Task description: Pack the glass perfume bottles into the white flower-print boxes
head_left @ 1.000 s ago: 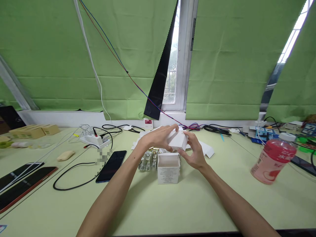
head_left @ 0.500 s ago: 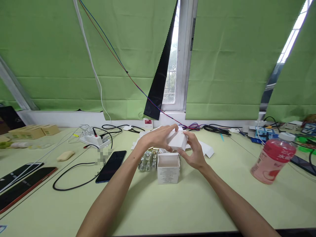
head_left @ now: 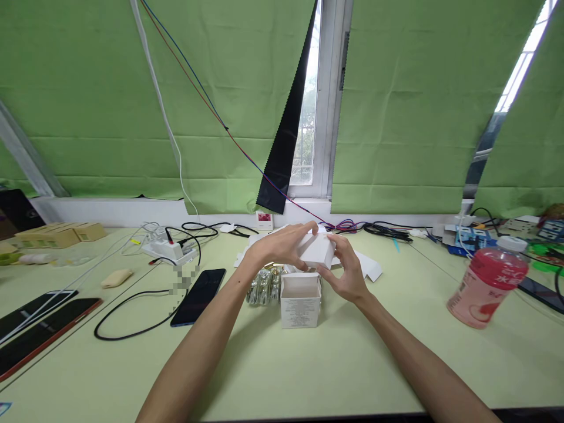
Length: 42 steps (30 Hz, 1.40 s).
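A small white box is held up between my two hands over the table. My left hand grips it from the left and top, fingers bent over its far side. On the other side, my right hand pinches its right edge between thumb and fingers. Just below and nearer to me stands a white printed carton, upright, its top open. Behind and left of the carton lie several silvery foil packets, partly hidden by my left hand. White flat cardboard pieces lie behind my hands.
A black phone and a looped black cable lie to the left, with a white power strip behind. A pink drink bottle stands at right. Tan boxes sit far left; coiled black cables lie at the back.
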Each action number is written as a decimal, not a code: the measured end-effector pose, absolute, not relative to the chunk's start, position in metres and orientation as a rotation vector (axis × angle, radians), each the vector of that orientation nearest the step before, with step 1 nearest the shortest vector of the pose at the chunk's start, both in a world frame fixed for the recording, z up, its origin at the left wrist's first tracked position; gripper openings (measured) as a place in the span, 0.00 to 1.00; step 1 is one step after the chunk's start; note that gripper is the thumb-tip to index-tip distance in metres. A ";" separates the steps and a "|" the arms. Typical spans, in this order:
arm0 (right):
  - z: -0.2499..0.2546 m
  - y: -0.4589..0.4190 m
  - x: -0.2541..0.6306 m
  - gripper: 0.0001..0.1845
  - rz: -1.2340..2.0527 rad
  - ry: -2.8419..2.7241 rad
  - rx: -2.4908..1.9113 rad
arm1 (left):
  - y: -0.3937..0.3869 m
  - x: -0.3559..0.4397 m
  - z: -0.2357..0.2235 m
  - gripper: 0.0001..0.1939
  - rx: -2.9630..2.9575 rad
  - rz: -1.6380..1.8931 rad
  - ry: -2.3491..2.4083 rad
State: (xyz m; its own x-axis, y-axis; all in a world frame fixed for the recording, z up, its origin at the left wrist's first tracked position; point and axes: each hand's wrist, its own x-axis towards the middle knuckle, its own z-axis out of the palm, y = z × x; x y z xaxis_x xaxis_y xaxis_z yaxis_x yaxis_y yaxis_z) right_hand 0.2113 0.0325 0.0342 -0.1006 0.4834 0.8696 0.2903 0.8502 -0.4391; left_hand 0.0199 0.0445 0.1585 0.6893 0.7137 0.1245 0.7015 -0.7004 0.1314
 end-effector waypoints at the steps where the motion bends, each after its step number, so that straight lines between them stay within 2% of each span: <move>1: 0.034 0.032 0.211 0.33 0.180 -1.699 -0.607 | 0.044 0.020 0.159 0.35 2.819 0.255 1.186; 12: 0.034 0.033 0.213 0.33 0.170 -1.705 -0.619 | 0.044 0.020 0.159 0.35 2.826 0.244 1.199; 19: 0.035 0.033 0.213 0.33 0.186 -1.704 -0.607 | 0.048 0.019 0.156 0.42 2.822 0.311 1.179; 27: 0.035 0.033 0.212 0.34 0.190 -1.708 -0.623 | 0.054 0.016 0.153 0.45 2.852 0.338 1.164; 36: 0.034 0.035 0.214 0.35 0.101 -1.718 -0.651 | 0.046 0.020 0.156 0.40 2.978 0.360 1.251; 42: 0.037 0.035 0.214 0.34 -0.040 -1.690 -0.694 | 0.037 0.027 0.159 0.33 3.165 0.358 1.391</move>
